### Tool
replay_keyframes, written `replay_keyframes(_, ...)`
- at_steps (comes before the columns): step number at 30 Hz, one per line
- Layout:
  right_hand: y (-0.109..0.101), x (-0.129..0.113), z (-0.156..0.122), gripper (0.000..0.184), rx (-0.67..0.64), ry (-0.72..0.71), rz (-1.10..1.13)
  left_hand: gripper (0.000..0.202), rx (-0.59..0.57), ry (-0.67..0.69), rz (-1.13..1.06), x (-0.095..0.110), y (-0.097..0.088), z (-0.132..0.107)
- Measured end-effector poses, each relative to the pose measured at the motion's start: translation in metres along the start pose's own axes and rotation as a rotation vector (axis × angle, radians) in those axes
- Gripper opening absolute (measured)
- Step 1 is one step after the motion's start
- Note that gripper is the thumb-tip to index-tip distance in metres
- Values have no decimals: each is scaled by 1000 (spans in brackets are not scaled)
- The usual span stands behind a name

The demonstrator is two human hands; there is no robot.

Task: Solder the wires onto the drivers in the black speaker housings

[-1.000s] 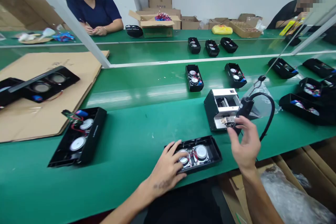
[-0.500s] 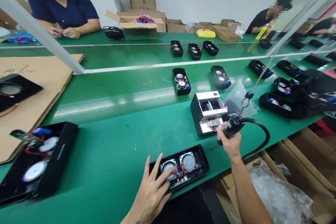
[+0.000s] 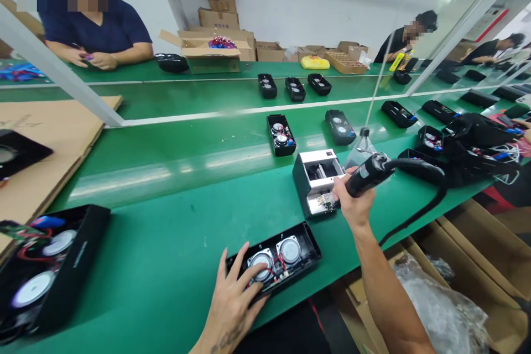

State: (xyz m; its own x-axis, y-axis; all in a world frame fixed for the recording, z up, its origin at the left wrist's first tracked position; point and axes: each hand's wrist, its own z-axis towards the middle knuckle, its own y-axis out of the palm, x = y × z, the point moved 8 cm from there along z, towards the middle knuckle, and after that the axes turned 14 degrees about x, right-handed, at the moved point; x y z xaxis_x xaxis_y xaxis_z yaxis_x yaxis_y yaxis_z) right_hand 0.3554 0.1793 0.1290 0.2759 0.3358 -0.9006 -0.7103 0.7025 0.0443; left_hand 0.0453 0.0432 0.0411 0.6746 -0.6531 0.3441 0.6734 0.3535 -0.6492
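Observation:
My left hand (image 3: 238, 290) lies with fingers spread over the left end of a black speaker housing (image 3: 309, 243). Inside the housing sit two round speaker drivers (image 3: 289, 250) with red wires and a small board along the near edge. My right hand (image 3: 355, 199) is wrapped round a black electric screwdriver (image 3: 368, 174), hung from a cord with a black cable trailing to the right. The screwdriver is tilted nearly level, its tip end toward the front of a black and white screw feeder (image 3: 319, 177). Whether the tip touches a screw I cannot make out.
At left stands another open speaker housing (image 3: 78, 265) beside a cardboard sheet (image 3: 83, 127). More housings (image 3: 281, 135) sit on the green conveyor behind a white rail. Cardboard boxes (image 3: 468, 254) with plastic bags stand below the bench at right. People sit across the line.
The screwdriver has tipped from steep to nearly level, its front end now at the feeder. My left hand stays on the housing. The whole view has shifted slightly.

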Motion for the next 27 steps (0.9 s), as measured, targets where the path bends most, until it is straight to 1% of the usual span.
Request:
replay_keyframes(3, 1, 10, -12, 35, -137, 114, -84, 13, 3, -54, -35, -3, 1, -2)
replay_keyframes(5, -3, 6, -27, 35, -204, 173, -38, 11, -4, -61, -46, -2, 2, -4)
replay_keyframes(8, -22, -16, -50, 35, -163, 175, 163, 12, 4, -75, -61, 0, 2, -5)
replay_keyframes(11, -37, -45, -75, 32, -154, 110, 365, 12, -18, -95, -67, 0, 3, -7)
replay_keyframes(13, -39, -59, -93, 33, -200, 81, 437, 13, -33, -111, -76, -1, 4, -7)
replay_keyframes(15, -36, -67, -108, 33, -251, 72, 442, 15, -33, -125, -89, -1, 4, -8)
replay_keyframes(18, -26, -69, -126, 30, -331, 73, 406, 16, -32, -128, -86, -1, 3, -7)
replay_keyframes(21, -18, -64, -137, 31, -393, 100, 403, 15, -34, -111, -58, 0, 3, -7)
replay_keyframes(27, -15, -54, -147, 32, -379, 122, 458, 17, 1, -115, -88, 0, 3, -7)
